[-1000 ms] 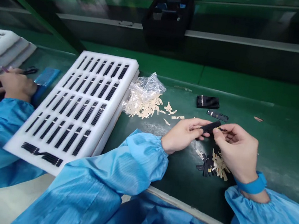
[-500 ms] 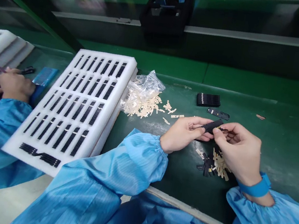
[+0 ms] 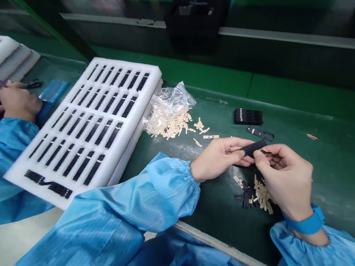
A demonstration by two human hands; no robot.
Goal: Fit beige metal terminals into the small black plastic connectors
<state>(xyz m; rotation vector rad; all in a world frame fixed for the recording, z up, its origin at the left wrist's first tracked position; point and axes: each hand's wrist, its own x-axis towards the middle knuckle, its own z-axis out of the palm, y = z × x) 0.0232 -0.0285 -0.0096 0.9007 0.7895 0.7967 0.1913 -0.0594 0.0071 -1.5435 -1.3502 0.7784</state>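
Between thumb and fingers my left hand (image 3: 219, 155) holds a slim black plastic part (image 3: 253, 149), tilted up to the right. My right hand (image 3: 287, 175) is closed in a pinch at the right end of that part, with a bit of yellow and a dark strip showing by the fingertips; what exactly it pinches is too small to name. Below the hands lie small black pieces (image 3: 247, 196) and a heap of cream strips (image 3: 262, 195). Beyond them rest a flat black plate (image 3: 260, 133) and a stack of black parts (image 3: 248, 117).
A white foam tray (image 3: 98, 113) with rows of black parts stands left of my arm. Beside it, a clear plastic bag (image 3: 174, 96) spills cream pieces (image 3: 172, 125). A co-worker's hands (image 3: 17, 101) work at far left. A black bin (image 3: 196, 14) sits above the bench.
The view has shifted slightly. Both hands keep almost the same pose on the black part, with only a slight movement of the right fingers.
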